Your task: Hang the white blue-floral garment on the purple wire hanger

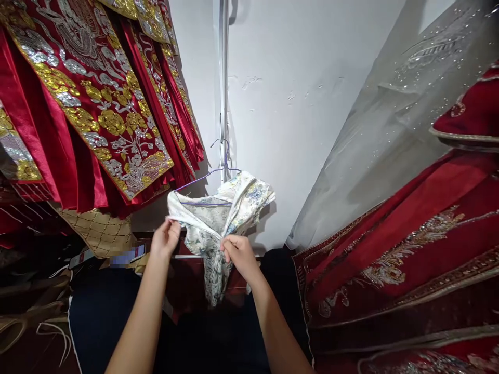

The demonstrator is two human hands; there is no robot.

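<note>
A pale floral garment (218,218) hangs on a thin purple wire hanger (206,176) in front of a white wall. My left hand (166,239) is closed, pinching the garment's left shoulder edge. My right hand (238,254) is closed too, gripping the bunched cloth near the garment's middle. The lower part of the garment dangles between my forearms. The hanger's hook sits close to a vertical metal pole (224,88); whether it hangs on anything I cannot tell.
Red robes with gold and silver embroidery (97,104) hang at the left. More red embroidered cloth (409,254) and a grey sequinned veil (397,130) fill the right. Dark bags and boxes (101,254) lie low at the left.
</note>
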